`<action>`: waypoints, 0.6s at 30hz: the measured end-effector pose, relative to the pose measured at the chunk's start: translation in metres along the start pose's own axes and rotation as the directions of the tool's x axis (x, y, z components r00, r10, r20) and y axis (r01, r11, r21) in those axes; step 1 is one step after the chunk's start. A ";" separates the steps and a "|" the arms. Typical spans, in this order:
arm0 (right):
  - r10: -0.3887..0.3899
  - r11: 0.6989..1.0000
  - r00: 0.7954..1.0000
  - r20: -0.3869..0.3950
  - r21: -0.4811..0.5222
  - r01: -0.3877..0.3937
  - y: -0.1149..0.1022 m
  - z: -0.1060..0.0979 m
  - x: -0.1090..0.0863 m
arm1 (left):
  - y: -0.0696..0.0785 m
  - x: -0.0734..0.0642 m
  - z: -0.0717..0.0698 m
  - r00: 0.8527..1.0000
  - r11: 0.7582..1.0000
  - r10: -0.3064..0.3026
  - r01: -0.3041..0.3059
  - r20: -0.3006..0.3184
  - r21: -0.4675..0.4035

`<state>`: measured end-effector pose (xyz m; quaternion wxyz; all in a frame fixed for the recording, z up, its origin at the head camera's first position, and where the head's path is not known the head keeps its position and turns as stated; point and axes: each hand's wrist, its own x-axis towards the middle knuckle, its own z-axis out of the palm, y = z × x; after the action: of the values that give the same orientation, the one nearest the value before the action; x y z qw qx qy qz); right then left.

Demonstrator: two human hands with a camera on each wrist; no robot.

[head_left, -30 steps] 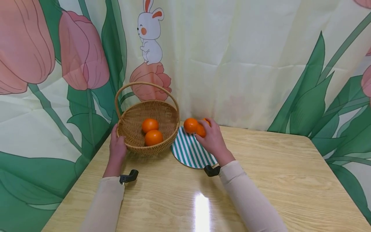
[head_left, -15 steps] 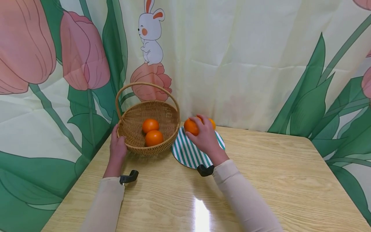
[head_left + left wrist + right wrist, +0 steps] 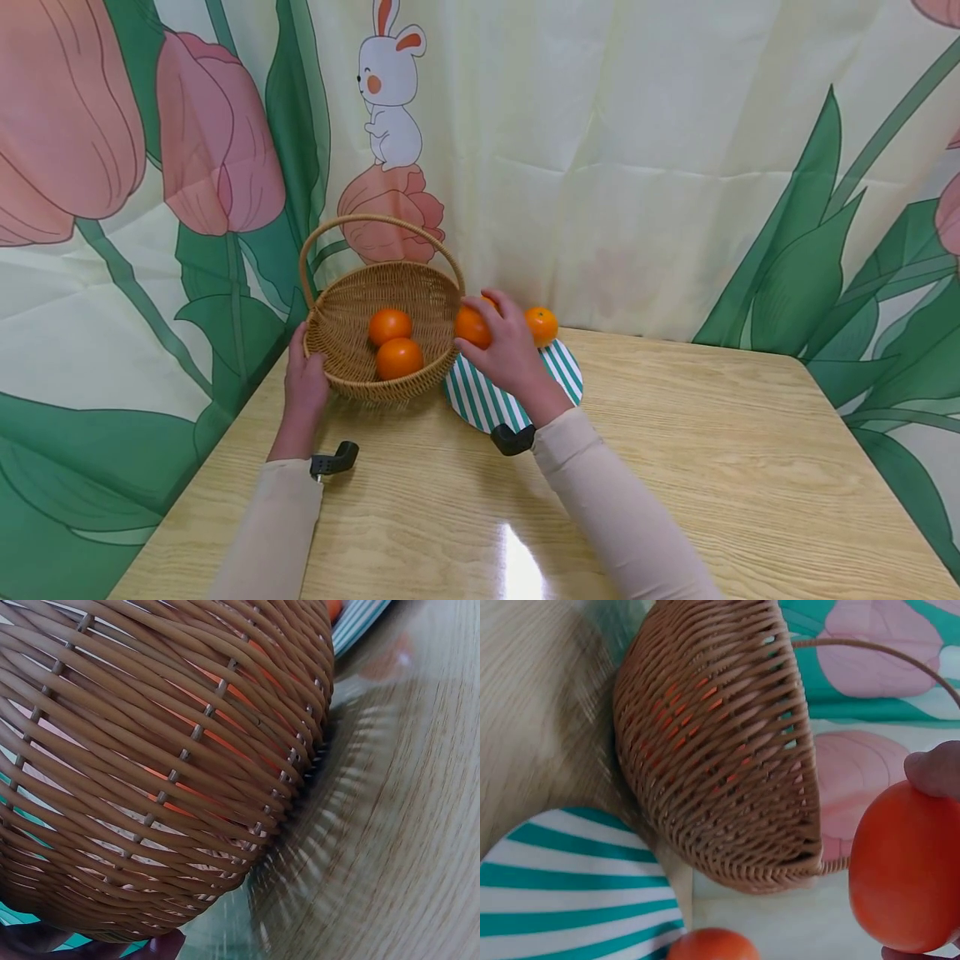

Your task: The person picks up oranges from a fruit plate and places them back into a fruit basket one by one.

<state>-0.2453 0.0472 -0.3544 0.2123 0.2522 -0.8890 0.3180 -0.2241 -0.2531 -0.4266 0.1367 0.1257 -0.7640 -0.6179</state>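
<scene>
I see a round, glossy orange (image 3: 472,326) gripped in my right hand (image 3: 512,354), lifted beside the right rim of the wicker basket (image 3: 352,367). The basket stands upright on the table, handle arched overhead, its left wall touched by my left hand (image 3: 303,385).

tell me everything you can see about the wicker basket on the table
The wicker basket is a round, shallow bowl of tan woven cane with one arched handle over the top. It stands upright on the wooden table, near its back left corner by the flowered backdrop. Two oranges lie inside. The left hand rests against its near left side. Its right rim is next to the striped plate, where the right hand holds a third orange.
</scene>
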 end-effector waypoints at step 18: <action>-0.047 0.995 0.999 -0.028 0.083 0.049 -0.016 0.016 0.006 | -0.001 0.000 0.000 1.000 1.000 0.009 -0.009 0.000 -0.005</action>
<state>-0.2441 0.0239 -0.3556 0.2204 0.2780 -0.8657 0.3531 -0.2236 -0.2533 -0.4273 0.1401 0.1220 -0.7631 -0.6190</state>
